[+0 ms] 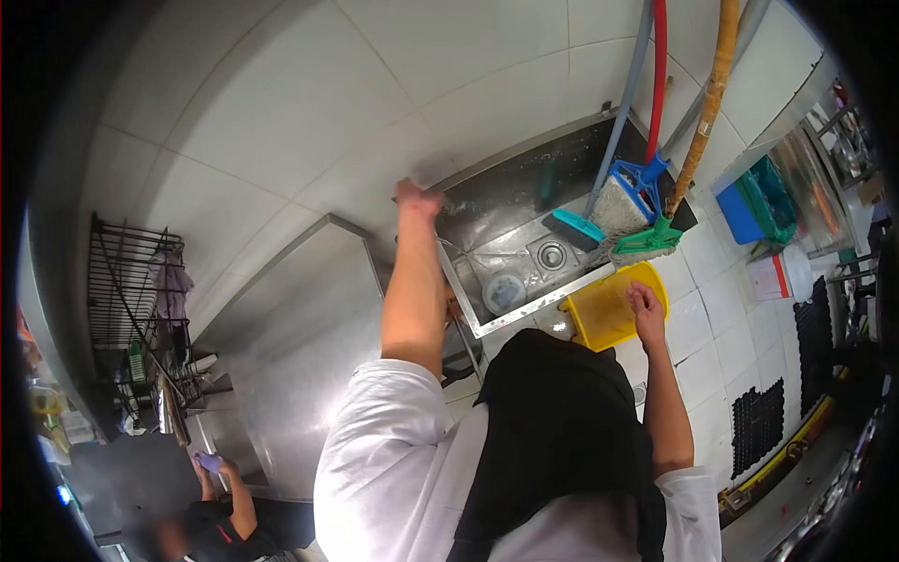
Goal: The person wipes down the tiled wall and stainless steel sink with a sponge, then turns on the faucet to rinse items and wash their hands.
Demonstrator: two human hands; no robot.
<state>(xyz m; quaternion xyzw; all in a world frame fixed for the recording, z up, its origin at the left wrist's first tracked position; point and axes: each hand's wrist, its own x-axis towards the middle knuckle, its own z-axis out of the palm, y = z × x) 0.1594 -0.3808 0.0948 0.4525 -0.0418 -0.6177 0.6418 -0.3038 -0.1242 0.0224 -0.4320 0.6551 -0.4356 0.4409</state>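
My left hand (419,199) reaches to the back left corner of a steel sink (456,281), close against the tiled wall. Its fingers are curled, and what they close on, if anything, is hidden. A round, whitish translucent container (504,292) sits on the sink floor near the drain (551,255). My right hand (646,307) hangs over the right side of a yellow bucket (599,323), its fingers loosely bent and nothing visible in them. In the right end of the sink stand a teal brush (578,228), a blue-framed mop (626,201) and a green-headed mop (646,240).
Left of the sink is a steel counter (300,347). A wire rack (131,281) with a cloth hangs on the wall. Another person (220,510) holds something purple at lower left. Blue bin (740,214) and black mat (757,426) lie to the right.
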